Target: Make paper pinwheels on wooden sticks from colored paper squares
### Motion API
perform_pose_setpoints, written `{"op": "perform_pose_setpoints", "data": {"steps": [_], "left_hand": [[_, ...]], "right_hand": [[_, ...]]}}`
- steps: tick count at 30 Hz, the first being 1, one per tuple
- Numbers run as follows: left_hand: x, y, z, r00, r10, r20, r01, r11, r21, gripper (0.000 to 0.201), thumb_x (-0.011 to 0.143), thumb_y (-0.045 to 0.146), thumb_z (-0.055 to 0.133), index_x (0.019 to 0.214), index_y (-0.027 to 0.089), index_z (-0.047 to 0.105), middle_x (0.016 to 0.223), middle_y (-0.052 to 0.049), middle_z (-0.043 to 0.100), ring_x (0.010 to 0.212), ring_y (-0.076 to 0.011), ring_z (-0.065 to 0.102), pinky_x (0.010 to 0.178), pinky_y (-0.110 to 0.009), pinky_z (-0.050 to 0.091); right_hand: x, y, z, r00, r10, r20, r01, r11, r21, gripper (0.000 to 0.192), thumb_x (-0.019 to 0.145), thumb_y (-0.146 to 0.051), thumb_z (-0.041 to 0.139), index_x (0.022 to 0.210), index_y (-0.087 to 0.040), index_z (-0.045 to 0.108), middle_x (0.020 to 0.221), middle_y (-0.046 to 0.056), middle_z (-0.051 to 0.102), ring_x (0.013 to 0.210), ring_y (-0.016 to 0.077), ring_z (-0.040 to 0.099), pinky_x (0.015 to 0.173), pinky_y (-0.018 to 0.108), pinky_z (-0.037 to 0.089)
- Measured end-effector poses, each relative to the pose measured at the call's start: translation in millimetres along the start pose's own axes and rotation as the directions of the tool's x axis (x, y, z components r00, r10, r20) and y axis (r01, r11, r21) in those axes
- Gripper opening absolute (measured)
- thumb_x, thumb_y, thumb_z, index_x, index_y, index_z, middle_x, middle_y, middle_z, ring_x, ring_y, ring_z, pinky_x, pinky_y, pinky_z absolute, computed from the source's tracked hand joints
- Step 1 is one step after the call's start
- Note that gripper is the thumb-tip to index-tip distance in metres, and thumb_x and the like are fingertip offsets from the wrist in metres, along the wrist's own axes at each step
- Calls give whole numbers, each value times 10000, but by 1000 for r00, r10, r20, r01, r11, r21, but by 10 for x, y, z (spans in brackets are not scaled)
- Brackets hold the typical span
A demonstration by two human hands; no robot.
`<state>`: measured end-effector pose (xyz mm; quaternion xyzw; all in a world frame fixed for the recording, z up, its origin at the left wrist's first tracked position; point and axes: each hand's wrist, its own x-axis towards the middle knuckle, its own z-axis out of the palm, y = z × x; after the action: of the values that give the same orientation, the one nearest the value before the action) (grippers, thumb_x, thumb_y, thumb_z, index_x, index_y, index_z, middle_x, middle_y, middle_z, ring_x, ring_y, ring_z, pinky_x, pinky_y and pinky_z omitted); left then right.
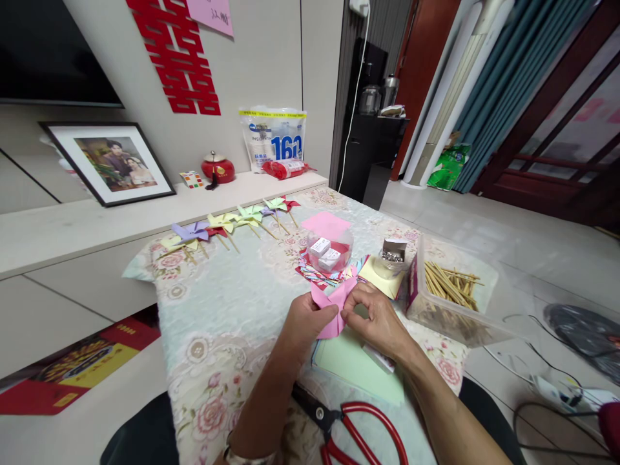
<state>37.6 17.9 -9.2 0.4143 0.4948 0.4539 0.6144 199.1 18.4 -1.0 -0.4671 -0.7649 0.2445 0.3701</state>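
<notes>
Evidently, left hand (303, 320) and right hand (378, 318) pinch folded pink paper (340, 297), frame centre | likely keeping folds gathered | red-handled black metal scissors (325, 416), lower centre, presumably within reach

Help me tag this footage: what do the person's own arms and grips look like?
The left grip and right grip are ungloved human hands. The left arm and right arm have bare forearms; a pale patterned band crosses the left at the frame's bottom, cuff or bracelet unclear.
</notes>
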Motion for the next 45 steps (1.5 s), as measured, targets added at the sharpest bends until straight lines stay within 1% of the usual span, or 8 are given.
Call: {"op": "perform_pose_setpoints", "data": {"steps": [18, 23, 27, 29, 33, 37, 41, 45], "left_hand": [[9, -19, -10, 1000, 6, 12, -7, 999, 48, 197, 622, 274, 722, 715, 111, 661, 609, 14, 590, 536, -113, 476, 530, -237, 331], [1, 12, -59, 998, -4, 64, 3, 1000, 21, 186, 618, 272, 742, 700, 120, 674, 599, 7, 608, 538, -128, 500, 528, -243, 352], [-7, 25, -128, 983, -42, 179, 40, 999, 19, 200, 627, 300, 758, 686, 125, 681, 595, -5, 615, 564, -154, 540, 548, -256, 390], [-14, 26, -155, 971, -53, 235, 48, 998, 26, 214, 631, 309, 768, 698, 123, 685, 604, -11, 617, 580, -160, 552, 558, -257, 399], [-30, 20, -180, 935, -71, 347, 55, 997, 57, 247, 641, 318, 781, 759, 118, 698, 661, -20, 635, 592, -144, 542, 560, -244, 391], [-30, -10, -183, 920, -91, 382, 34, 988, 153, 237, 649, 323, 783, 727, 124, 682, 629, 4, 596, 574, -123, 493, 537, -234, 358], [-16, -39, -176, 916, -74, 395, -18, 974, 225, 191, 668, 294, 750, 707, 126, 669, 621, 18, 578, 585, -121, 476, 533, -230, 340], [-4, -57, -177, 907, -39, 420, -73, 966, 247, 140, 691, 233, 693, 772, 119, 685, 669, 13, 606, 614, -124, 488, 551, -223, 346]], "right_hand": [[-7, 2, 9, 1000, 26, 5, -26, 999, 39, 139, 785, -153, 607, 651, -185, 587, 736, 13, 620, 771, 190, 558, 733, 317, 388], [-7, -48, -101, 998, 50, 28, -52, 993, 103, 152, 810, -225, 668, 670, -187, 620, 752, 13, 635, 785, 190, 573, 752, 323, 407], [-18, 3, -263, 986, 112, -123, -81, 970, 228, 146, 843, -321, 684, 907, -191, 690, 922, 48, 671, 893, 219, 619, 805, 350, 453], [-30, 47, -330, 982, 127, -143, -81, 953, 291, 378, 841, -348, 703, 1188, -208, 649, 1112, 80, 668, 1030, 247, 620, 885, 382, 462], [-60, 31, -395, 992, 90, 91, -119, 914, 388, 734, 847, -348, 710, 1500, -239, 396, 1214, 93, 647, 1155, 262, 594, 1005, 431, 424], [-85, -101, -377, 960, 84, 268, -175, 924, 339, 852, 827, -325, 731, 1555, -239, 296, 1065, 58, 669, 993, 225, 633, 910, 385, 476], [-102, -155, -304, 946, 111, 304, -170, 970, 175, 860, 800, -238, 719, 1552, -291, 306, 979, 17, 671, 821, 187, 622, 752, 315, 488], [-91, -157, -253, 951, 110, 290, -121, 992, 23, 868, 743, -105, 633, 1542, -270, 338, 916, 1, 687, 757, 175, 607, 699, 284, 459]]}}
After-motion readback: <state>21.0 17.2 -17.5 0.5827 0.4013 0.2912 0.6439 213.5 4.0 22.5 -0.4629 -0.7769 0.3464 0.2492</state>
